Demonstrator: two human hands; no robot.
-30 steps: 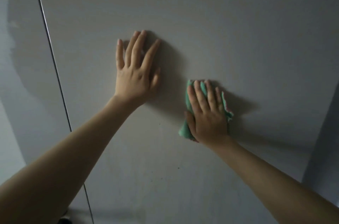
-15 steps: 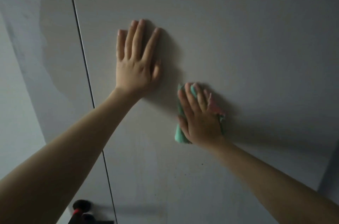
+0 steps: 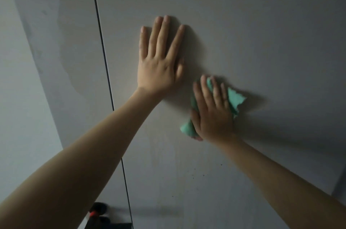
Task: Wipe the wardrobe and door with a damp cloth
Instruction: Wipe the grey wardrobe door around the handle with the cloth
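Head view: left hand [image 3: 159, 67] flat, fingers straight, bracing on the panel [image 3: 243, 22] – holding nothing. Right hand [image 3: 211, 112] just below-right of it, pressing the green cloth [image 3: 234, 99] against the panel, fingers nearly straight. Unwiped specks [image 3: 198, 172] below the right wrist – nearer that hand.

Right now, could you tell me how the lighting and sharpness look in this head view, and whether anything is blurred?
In the head view the light is dim; the left hand, flat on the panel, is fairly sharp and casts a soft shadow to its right; the right hand and green cloth are motion-smeared, with a darker shadow to the right; the seam bows from wide-angle distortion.
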